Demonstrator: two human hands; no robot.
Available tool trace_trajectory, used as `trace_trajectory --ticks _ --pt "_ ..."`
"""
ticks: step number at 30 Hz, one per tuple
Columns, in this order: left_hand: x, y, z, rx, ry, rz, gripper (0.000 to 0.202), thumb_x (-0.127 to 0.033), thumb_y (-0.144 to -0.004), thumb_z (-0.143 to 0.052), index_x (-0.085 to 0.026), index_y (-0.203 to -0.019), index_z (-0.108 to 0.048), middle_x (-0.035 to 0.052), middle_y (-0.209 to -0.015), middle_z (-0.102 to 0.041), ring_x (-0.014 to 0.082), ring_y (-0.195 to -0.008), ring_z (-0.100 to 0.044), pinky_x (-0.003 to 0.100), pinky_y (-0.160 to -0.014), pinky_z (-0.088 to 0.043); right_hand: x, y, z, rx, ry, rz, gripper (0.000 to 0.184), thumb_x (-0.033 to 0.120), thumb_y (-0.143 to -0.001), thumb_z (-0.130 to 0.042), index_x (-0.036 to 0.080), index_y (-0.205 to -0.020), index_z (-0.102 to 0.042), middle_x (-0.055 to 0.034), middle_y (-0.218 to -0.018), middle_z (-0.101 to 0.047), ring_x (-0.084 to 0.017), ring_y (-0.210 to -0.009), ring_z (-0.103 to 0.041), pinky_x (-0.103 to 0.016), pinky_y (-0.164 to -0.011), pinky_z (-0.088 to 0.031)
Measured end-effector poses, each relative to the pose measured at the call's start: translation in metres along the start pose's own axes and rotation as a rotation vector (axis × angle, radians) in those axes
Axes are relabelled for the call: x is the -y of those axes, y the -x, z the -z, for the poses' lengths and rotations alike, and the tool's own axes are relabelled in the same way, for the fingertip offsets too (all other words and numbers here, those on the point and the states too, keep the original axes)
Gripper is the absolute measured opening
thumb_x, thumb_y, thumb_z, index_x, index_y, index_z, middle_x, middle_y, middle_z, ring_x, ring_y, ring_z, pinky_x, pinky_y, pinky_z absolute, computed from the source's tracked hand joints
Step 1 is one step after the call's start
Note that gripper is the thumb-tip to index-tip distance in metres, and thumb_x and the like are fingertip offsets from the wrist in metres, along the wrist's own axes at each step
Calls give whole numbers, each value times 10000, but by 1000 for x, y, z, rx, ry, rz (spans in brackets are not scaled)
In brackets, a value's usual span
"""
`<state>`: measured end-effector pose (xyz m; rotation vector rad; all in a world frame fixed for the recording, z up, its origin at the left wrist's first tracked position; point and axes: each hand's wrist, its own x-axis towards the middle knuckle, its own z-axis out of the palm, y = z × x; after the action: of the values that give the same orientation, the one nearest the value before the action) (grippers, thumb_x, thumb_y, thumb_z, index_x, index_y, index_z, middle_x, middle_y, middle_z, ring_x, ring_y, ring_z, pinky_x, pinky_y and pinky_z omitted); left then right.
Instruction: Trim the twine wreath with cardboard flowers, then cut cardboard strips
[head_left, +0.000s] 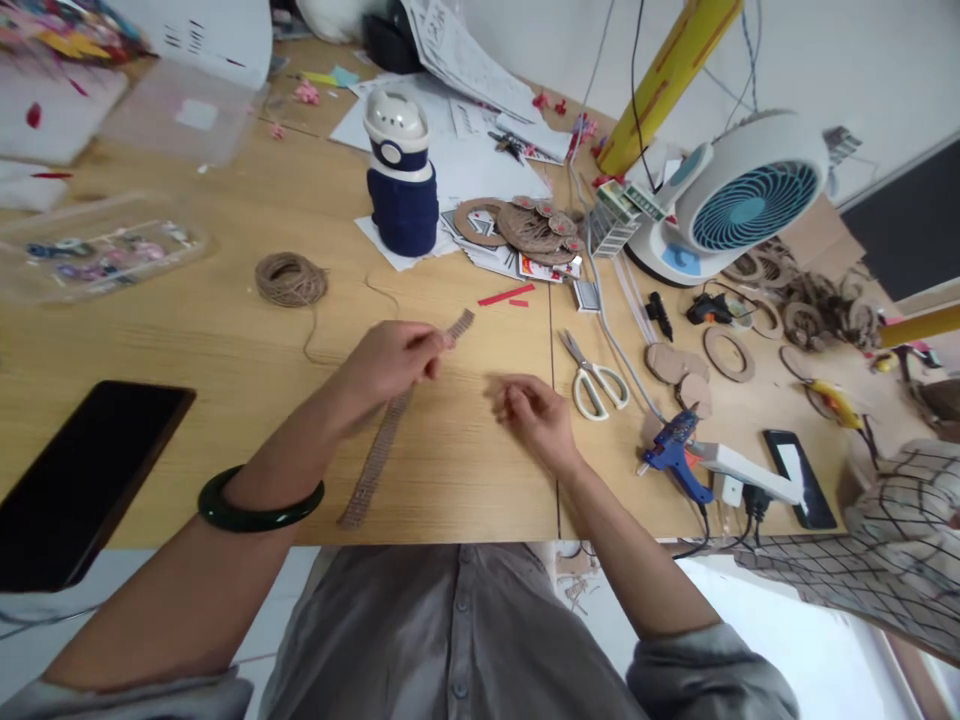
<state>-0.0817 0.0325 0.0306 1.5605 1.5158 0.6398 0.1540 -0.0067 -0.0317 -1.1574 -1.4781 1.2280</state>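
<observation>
My left hand (390,365) pinches a long, narrow strip of corrugated cardboard (382,450) above the wooden table (225,340). One end of the strip sticks out past my fingers and the other hangs down towards my body. A dark green bangle (261,500) circles my left wrist. My right hand (532,420) rests a little to the right with its fingers loosely curled together, and nothing shows in it. The nearest things to it are white-handled scissors (592,377) and a small red paper strip (506,295).
A twine ball (291,279), a navy-and-white bottle (401,175), cardboard rings, papers, a blue glue gun (675,455), a power strip (742,472), a fan (739,190) and a dark tablet (86,480) lie around. A person's checked sleeve (892,530) enters at right.
</observation>
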Motion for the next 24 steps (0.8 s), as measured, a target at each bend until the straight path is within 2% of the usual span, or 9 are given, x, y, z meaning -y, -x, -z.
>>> trace_trajectory --ticks 3,6,8,9,11,13,16,18,24 --pt "-9 -8 -32 150 173 -29 315 -364 -903 -501 -182 -671 -614 4 -574 -612 101 -432 -475 220 -432 -353 -2 -29 -5 66 -322 -126 351 505 -857 -708 209 -1046 -698 -20 -870 -727 -136 -676 -665 -280 -600 -601" --pt "-11 -13 -59 146 112 -114 349 -367 -940 -464 -190 -675 -604 10 -594 -639 120 -459 -546 234 -469 -430 -8 -44 -10 27 -360 -122 345 519 -800 -766 187 -890 -733 25 -664 -663 -111 -554 -604 -246 -540 -557" --pt "-8 -5 -67 89 54 -152 316 -360 -954 -470 -185 -773 -661 50 -736 -722 174 -642 -670 297 -654 -551 -12 -46 -12 -23 -354 -116 323 501 -804 -768 180 -801 -729 37 -591 -638 -99 -508 -588 -230 -527 -537" --pt "-4 3 -68 -6 -25 -202 281 -356 -954 -494 -181 -868 -696 83 -892 -759 217 -836 -713 352 -815 -572 -14 -46 -11 -38 -362 -122 325 500 -809 -763 178 -783 -724 34 -578 -644 -100 -495 -591 -227 -517 -530" --pt "10 27 -66 -241 -192 -317 322 -354 -964 -517 -170 -1176 -676 145 -1293 -688 291 -1239 -619 463 -1083 -477 -15 -46 -6 -52 -391 -151 345 515 -811 -752 173 -788 -717 31 -532 -643 -103 -441 -580 -221 -460 -497" --pt "32 54 -62 -316 -340 -365 465 -358 -987 -523 -201 -1424 -529 143 -1494 -558 301 -1416 -482 505 -1178 -394 -13 -46 5 -59 -433 -191 371 540 -806 -744 172 -785 -700 42 -465 -605 -95 -357 -520 -206 -368 -417" --pt "68 86 -55 -186 -519 -472 642 -390 -995 -536 -183 -1571 -341 177 -1580 -459 330 -1472 -415 541 -1202 -370 -9 -50 23 -37 -498 -235 379 546 -782 -760 178 -762 -673 55 -459 -588 -63 -295 -425 -184 -296 -303" --pt "88 93 -47 -117 -594 -497 618 -341 -1016 -491 -178 -1587 -318 168 -1594 -441 321 -1490 -387 536 -1218 -352 -6 -53 31 -36 -531 -232 369 535 -774 -773 182 -760 -667 62 -462 -582 -50 -293 -407 -173 -294 -288" --pt "123 70 6 -51 -669 -542 523 -302 -1028 -394 -193 -1537 -441 105 -1563 -490 287 -1465 -433 514 -1234 -331 -5 -57 29 -21 -562 -237 362 528 -753 -793 181 -764 -690 70 -463 -546 -55 -324 -431 -176 -319 -328"
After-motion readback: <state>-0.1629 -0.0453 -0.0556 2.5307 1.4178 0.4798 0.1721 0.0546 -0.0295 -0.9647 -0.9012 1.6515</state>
